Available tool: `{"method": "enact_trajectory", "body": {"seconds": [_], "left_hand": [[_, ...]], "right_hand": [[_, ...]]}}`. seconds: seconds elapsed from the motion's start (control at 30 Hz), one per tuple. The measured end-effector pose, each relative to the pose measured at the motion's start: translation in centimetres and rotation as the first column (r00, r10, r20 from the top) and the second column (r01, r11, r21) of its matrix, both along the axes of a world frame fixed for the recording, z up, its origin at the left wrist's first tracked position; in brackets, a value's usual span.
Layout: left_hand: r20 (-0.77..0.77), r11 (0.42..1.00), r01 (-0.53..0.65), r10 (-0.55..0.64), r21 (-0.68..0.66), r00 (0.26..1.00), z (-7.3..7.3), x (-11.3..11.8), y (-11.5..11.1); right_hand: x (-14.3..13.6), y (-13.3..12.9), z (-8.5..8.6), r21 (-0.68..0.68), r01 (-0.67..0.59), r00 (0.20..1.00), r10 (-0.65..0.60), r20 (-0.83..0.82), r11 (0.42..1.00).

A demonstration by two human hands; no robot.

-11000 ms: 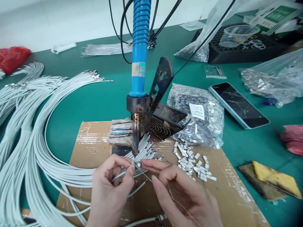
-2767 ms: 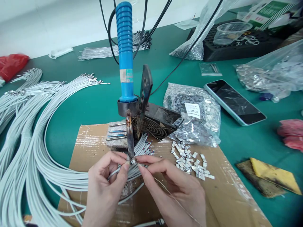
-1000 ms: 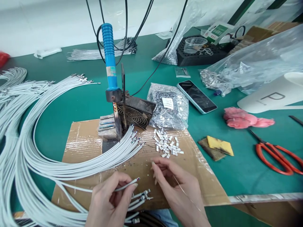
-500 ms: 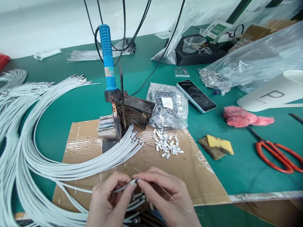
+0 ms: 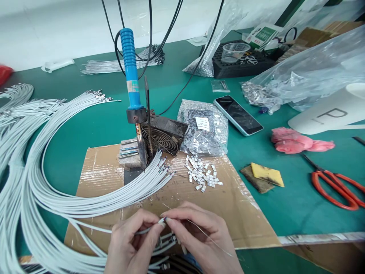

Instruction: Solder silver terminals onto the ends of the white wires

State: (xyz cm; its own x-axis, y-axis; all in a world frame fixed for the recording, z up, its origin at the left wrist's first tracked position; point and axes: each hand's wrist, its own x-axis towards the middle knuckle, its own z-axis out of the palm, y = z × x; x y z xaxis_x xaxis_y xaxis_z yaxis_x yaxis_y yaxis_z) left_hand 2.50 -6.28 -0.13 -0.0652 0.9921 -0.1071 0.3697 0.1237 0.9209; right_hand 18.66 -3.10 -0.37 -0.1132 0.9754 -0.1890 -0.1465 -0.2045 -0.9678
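Note:
My left hand [image 5: 132, 239] pinches a white cable [image 5: 143, 230] close to its end, between thumb and index finger. Small coloured wire tips stick out there. My right hand [image 5: 201, 232] meets it with thumb and index fingertips closed at those tips. A thin solder wire [image 5: 209, 238] runs through the right hand's fingers and trails past its back. Whether the right fingertips also grip the wire tips, I cannot tell. Beyond my hands lies a thick bundle of white cables [image 5: 114, 198], ends fanned out. Small white connectors [image 5: 201, 173] are scattered on the cardboard [image 5: 228, 213].
A blue-handled soldering iron [image 5: 130, 68] stands tip down in its holder, beside a dirty fan [image 5: 162, 135]. Behind the connectors are a plastic bag of parts [image 5: 203, 133] and a phone [image 5: 238, 116]. Right lie a yellow sponge [image 5: 267, 174], pink cloth [image 5: 299, 140] and orange-handled scissors [image 5: 332, 186].
The fingers of my left hand have shifted slightly at the cable's end, and less of the cable shows between them. Both hands stay together; the view has moved a little.

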Motion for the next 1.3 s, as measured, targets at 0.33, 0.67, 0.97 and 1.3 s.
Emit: {"method": "enact_trajectory", "body": {"seconds": [0.33,0.67,0.97,1.3], "left_hand": [[0.077,0.993,-0.035,0.043,-0.110,0.996,-0.1,-0.4,-0.4],[0.200,0.983,-0.010,0.047,-0.181,0.979,0.6,-0.9,0.0],[0.140,0.994,-0.043,0.057,-0.105,0.989,0.0,-0.5,-0.4],[0.044,0.989,-0.127,0.124,0.079,0.991,-1.3,0.5,-0.9]], "right_hand": [[0.0,0.3,-0.6,-0.175,0.148,0.973,-0.175,-0.149,0.973],[-0.3,0.4,0.2,-0.157,-0.127,0.982,0.101,-0.160,0.979],[-0.2,0.4,0.4,-0.159,-0.110,0.988,0.090,-0.126,0.981],[-1.3,-0.5,0.0,-0.283,-0.001,0.987,-0.045,-0.155,0.959]]}}
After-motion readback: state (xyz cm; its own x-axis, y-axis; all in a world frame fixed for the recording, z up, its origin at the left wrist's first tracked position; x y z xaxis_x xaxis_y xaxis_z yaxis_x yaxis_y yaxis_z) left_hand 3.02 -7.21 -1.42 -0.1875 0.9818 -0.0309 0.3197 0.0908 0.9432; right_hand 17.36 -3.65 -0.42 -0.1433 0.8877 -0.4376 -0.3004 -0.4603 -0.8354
